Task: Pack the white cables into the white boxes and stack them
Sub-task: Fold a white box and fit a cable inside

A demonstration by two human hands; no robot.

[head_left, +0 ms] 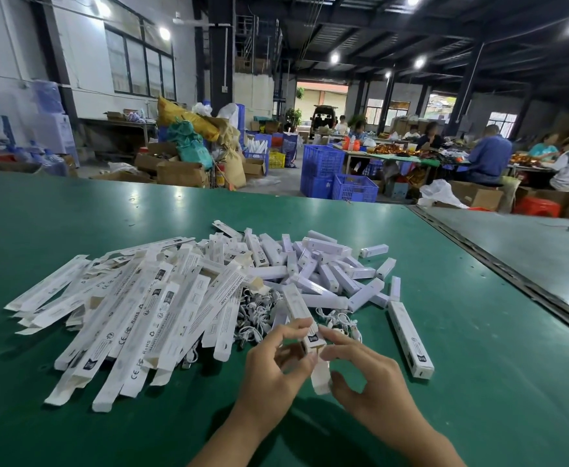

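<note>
Two bare forearms reach in from the bottom edge, and both hands meet over one long white box just above the green table. The left hand has its fingers curled round the box's near end, thumb and forefinger pinching its side. The right hand pinches the same end from the other side, its fingertips at the open mouth and its thumb beside the end flap, which hangs down unfolded. The box slants away from the hands over a tangle of white cables that lies on the table right behind them. Whether a cable is already inside the box cannot be seen. To the left spreads a wide pile of flat boxes, printed with marks and text, overlapping the cables' left edge. Behind the cables sits a loose heap of closed boxes, lying at all angles, not stacked. One more closed box lies alone to the right of the hands. Beyond the table stand blue crates, and people sit at a far bench.
</note>
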